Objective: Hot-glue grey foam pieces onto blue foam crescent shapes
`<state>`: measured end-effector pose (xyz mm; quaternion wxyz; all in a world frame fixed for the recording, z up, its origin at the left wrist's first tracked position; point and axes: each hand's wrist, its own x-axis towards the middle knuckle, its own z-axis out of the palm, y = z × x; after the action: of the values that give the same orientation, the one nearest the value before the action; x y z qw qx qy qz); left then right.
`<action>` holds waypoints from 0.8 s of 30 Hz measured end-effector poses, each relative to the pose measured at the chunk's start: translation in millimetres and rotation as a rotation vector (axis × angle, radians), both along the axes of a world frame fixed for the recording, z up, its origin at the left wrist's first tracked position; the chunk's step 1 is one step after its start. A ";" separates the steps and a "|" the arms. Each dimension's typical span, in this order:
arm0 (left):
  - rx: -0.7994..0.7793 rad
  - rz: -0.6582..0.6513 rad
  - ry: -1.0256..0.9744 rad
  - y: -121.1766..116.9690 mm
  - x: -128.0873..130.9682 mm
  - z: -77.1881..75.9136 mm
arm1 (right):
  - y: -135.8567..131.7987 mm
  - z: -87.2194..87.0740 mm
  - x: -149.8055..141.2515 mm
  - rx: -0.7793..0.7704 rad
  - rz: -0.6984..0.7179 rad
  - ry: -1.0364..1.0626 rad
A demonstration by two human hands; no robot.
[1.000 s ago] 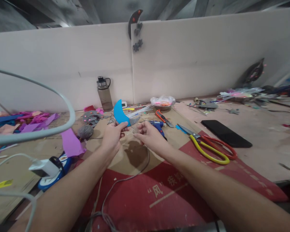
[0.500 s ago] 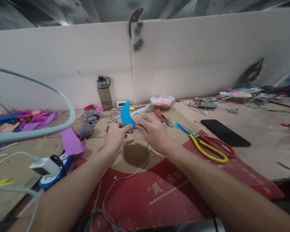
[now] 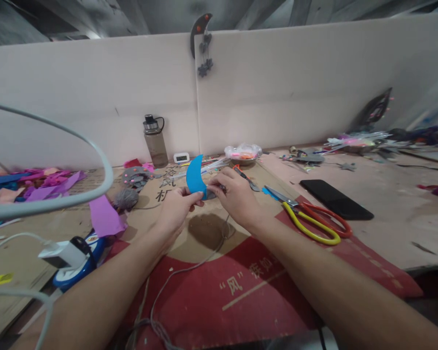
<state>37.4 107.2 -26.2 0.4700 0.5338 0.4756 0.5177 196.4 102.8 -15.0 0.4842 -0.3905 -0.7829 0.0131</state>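
A blue crescent-shaped piece (image 3: pixel 194 176) stands upright above the cardboard, pinched near its lower end by my left hand (image 3: pixel 178 208). My right hand (image 3: pixel 237 197) is closed at the crescent's lower right, its fingertips on a small grey piece (image 3: pixel 210 194) against the blue edge. Whether that grey piece is felt or wound yarn I cannot tell. Grey yarn (image 3: pixel 184 269) hangs below the right hand and runs across the red printed cardboard (image 3: pixel 255 311). To the right of my right hand lie large scissors (image 3: pixel 295 206) with one red and one yellow handle.
A black phone (image 3: pixel 336 199) lies right of the scissors, and a utility knife (image 3: pixel 253 185) behind my right hand. A bottle (image 3: pixel 155 146), grey yarn ball (image 3: pixel 126 198) and bowl (image 3: pixel 243 158) stand farther back. Cables and a blue power strip (image 3: pixel 73 274) occupy the left.
The blue crescent has tilted and shifted slightly right with my left hand. The grey piece at its lower end shows more between my hands. The whole view has shifted a little.
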 end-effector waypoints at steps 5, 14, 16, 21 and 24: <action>-0.001 -0.046 -0.012 -1.3 0.8 1.8 | -1.1 3.4 0.8 -0.131 0.007 0.061; 0.017 -0.091 0.017 -0.4 -1.1 1.9 | 4.3 -1.0 5.1 -0.267 0.096 0.187; 0.046 -0.110 0.038 -1.1 -1.0 3.0 | 6.8 -2.4 6.5 -0.290 0.103 0.207; 0.076 -0.166 0.078 -3.4 -1.1 7.7 | 8.2 -0.4 8.8 -0.373 0.120 0.263; 0.076 -0.195 0.077 -4.0 -1.8 8.7 | 7.2 2.7 9.8 -0.473 0.121 0.327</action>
<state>35.6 103.2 -17.5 0.4792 0.6144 0.4190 0.4661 206.2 110.0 -12.3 0.4979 -0.4380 -0.6914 0.2867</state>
